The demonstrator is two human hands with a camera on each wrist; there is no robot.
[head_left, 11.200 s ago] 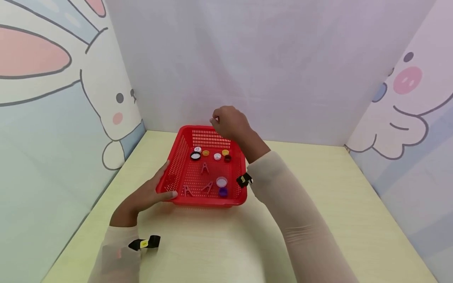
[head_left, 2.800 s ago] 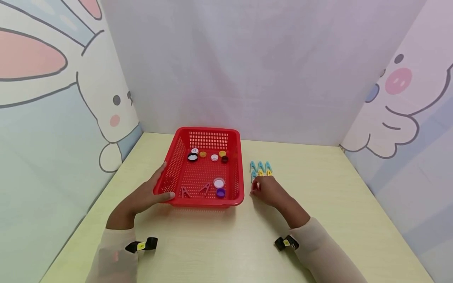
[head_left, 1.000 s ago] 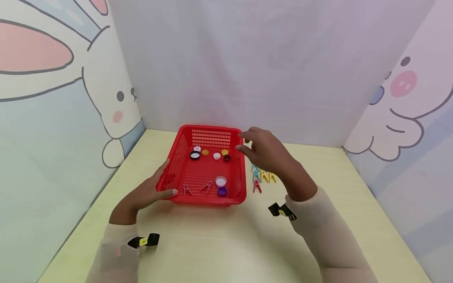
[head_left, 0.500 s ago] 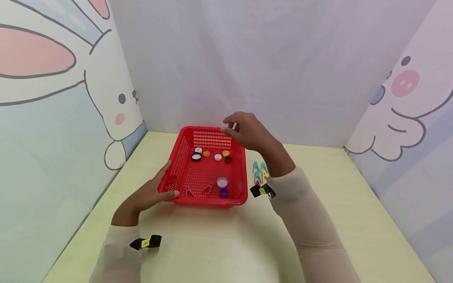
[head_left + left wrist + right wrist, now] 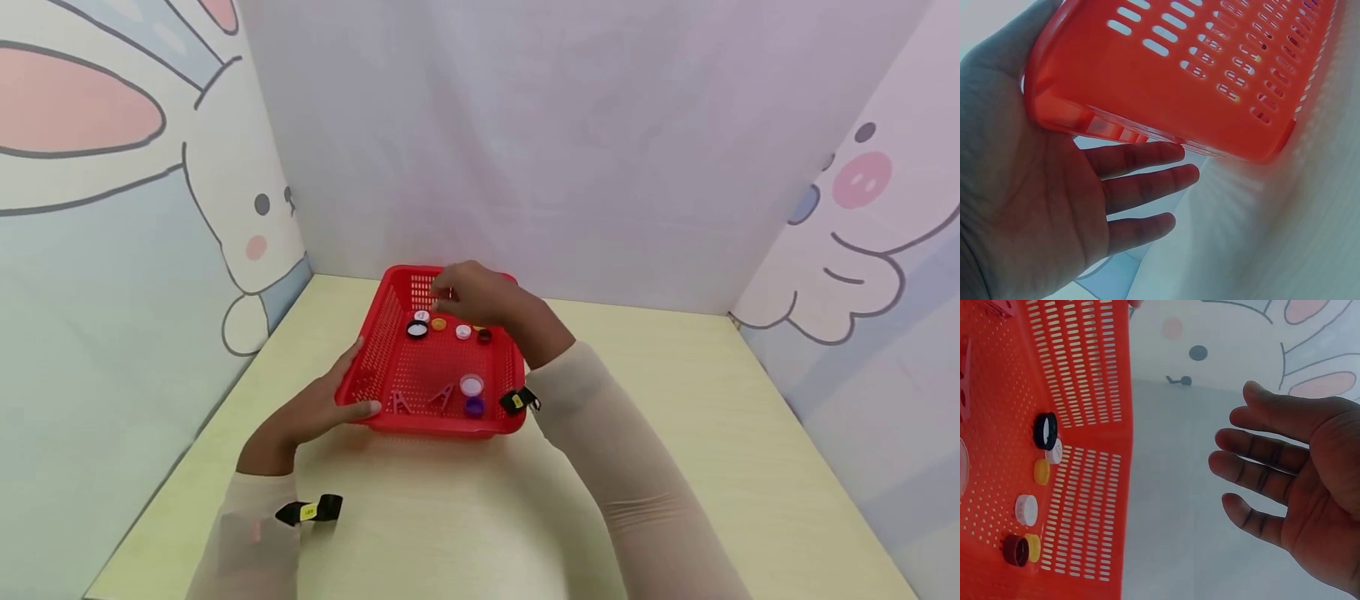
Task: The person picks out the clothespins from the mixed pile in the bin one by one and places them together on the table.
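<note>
A red plastic basket (image 5: 435, 429) stands on the table. My left hand (image 5: 315, 408) rests at its near left corner, thumb along the rim. In the left wrist view, three straight fingers (image 5: 1147, 187) extend beside the basket wall. My right hand (image 5: 480, 292) hovers over the far part of the basket; in the right wrist view its fingers are loosely bent around nothing. Inside the basket lie two reddish clothespins (image 5: 400, 403), a clear-rimmed white cap (image 5: 472, 385), a purple cap (image 5: 474, 407), a black cap (image 5: 417, 329) and several white, yellow and brown caps (image 5: 1016, 550).
Pale curtain (image 5: 637, 150) closes off the back. Side walls with cartoon animals (image 5: 225, 217) flank the pale wooden table (image 5: 420, 525). The right forearm (image 5: 592, 408) crosses the basket's right edge and hides part of the tabletop.
My right hand has moved left from beside the basket to over it. Its forearm now covers the blue, yellow and red clothespins on the table. The left hand has stayed put.
</note>
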